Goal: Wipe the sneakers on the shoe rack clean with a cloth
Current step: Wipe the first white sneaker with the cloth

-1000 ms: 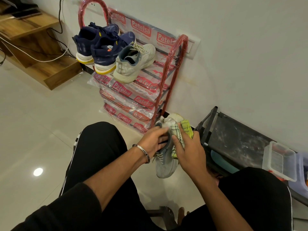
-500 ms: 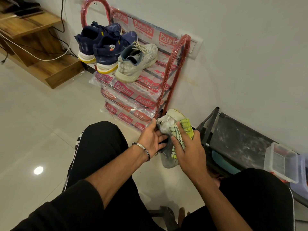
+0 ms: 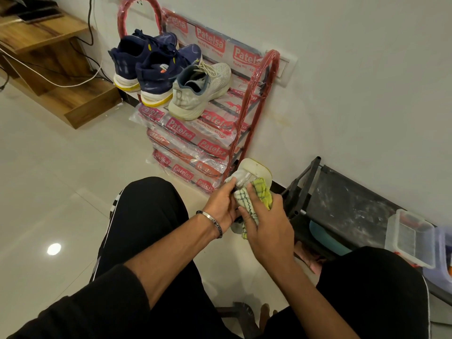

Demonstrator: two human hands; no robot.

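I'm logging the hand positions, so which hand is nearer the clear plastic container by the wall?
Right. The right hand, pressing the cloth on the sneaker, is closer to the clear plastic container; the left hand grips the sneaker's far side.

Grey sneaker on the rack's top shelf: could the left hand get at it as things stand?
Probably not right away. The left hand is gripping the sneaker being wiped. The grey sneaker sits at the shelf's front edge with nothing in front of it, so the way looks free once that hand lets go.

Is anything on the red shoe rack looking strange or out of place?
Yes. The red metal shoe rack still wears its printed plastic wrapping, and the white mesh sneaker on the top shelf sits alone; its apparent partner is off the rack.
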